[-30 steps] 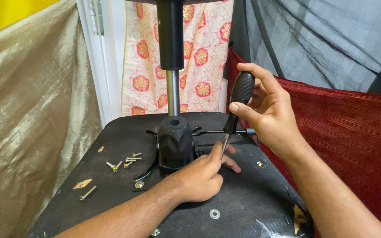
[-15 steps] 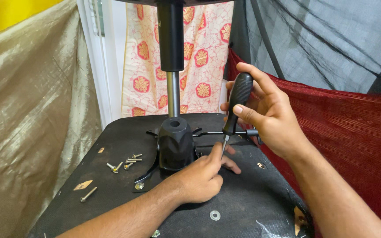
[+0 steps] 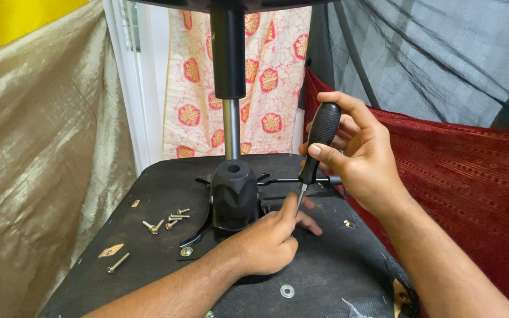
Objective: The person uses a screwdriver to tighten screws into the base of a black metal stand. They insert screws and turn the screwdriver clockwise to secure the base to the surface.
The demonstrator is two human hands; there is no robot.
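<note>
Screwdriver (image 3: 319, 147), black-handled, upright, tip down beside black chair mechanism (image 3: 234, 197) at centre of upturned seat base (image 3: 325, 277). Right hand (image 3: 357, 153) closed around its handle; left hand (image 3: 272, 238) loosely curled, fingertips steadying the tip. Loose screws (image 3: 163, 222) lie left; washer (image 3: 287, 290) near.
</note>
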